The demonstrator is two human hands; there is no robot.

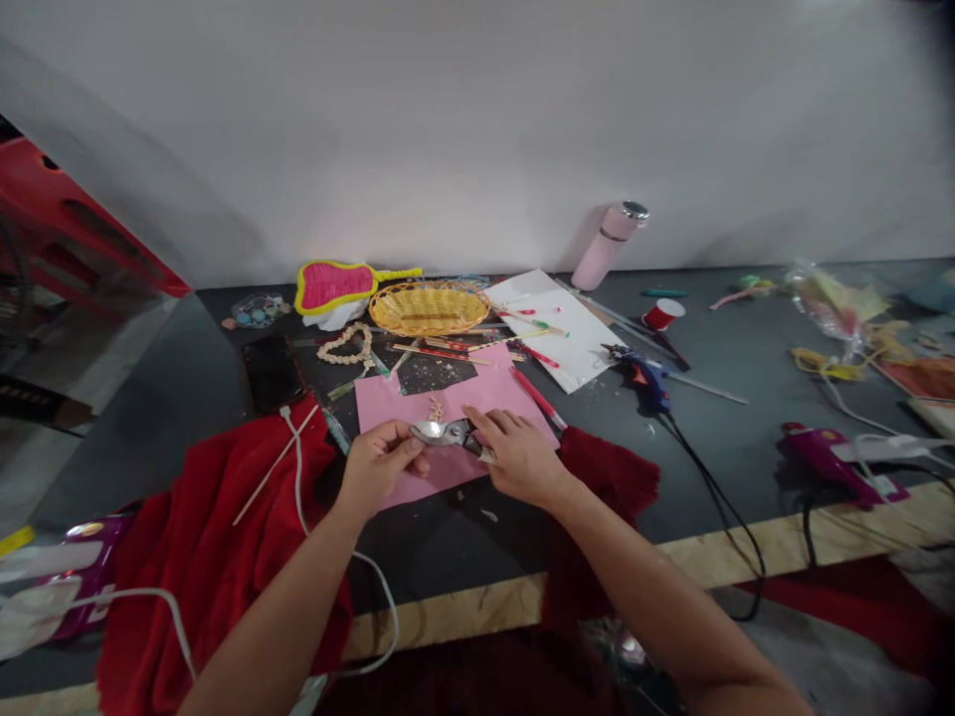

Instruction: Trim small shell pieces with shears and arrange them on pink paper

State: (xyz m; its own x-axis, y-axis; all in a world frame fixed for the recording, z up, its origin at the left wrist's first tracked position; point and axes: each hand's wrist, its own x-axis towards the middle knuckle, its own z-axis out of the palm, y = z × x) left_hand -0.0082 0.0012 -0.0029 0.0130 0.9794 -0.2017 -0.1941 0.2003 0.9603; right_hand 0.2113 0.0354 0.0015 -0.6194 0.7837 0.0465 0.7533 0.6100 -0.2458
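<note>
A pair of metal hand shears with a broad silvery blade [431, 431] sits at the near middle of the dark grey table [731, 438], above a sheet of pink paper [384, 403]. The right hand [518, 455] is closed around the handles, its thumb and index finger stretched towards the pivot. The left hand [384, 462] is at the blade end, thumb and fingers drawn together by the tip; whether it grips the blade or some small piece cannot be told. The two hands are apart, with the shears bridging them. Just beyond the blade, small pale beige bits [436, 408] lie on the paper.

Farther off stands a shallow oval basket of woven yellow wicker [429, 312], with a pink paddle-shaped piece edged in yellow [337, 289] to its left and a heart-shaped loop of pale beads [344, 345] nearer. On the left, a black phone [273, 372] lies by a rumpled red cloth [216, 527]. On the right are a white sheet [578, 348], a blue and black glue gun [648, 383], a spool of red thread [663, 315] and, against the wall, a tilted pink bottle with a silvery lid [608, 249]
</note>
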